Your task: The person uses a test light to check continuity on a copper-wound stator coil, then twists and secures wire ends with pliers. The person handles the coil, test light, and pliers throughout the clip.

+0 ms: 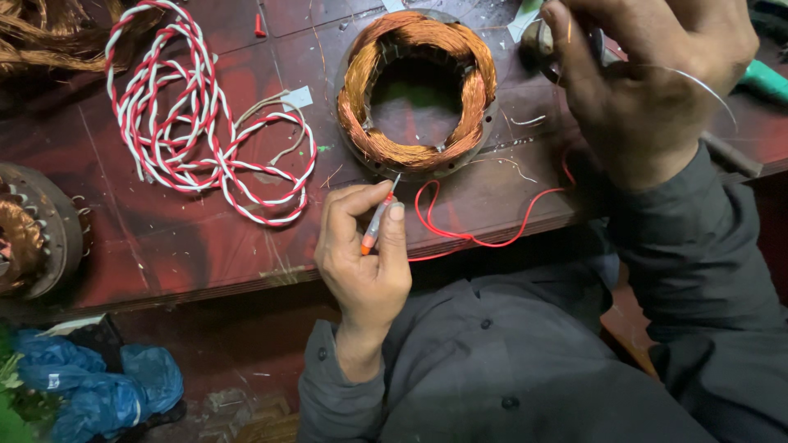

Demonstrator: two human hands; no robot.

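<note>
Dark red wooden surface, scuffed and scratched, worn front edge, dim floor below (littered with debris), crumpled blue plastic bags at lower left, cool light from above

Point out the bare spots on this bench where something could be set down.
Free: the dark red benchtop along its near edge, below the red-and-white twisted wire and left of the left hand. A narrower strip lies between that wire and the copper-wound stator. Crowded: around the stator, the red wire and the right hand.
</note>
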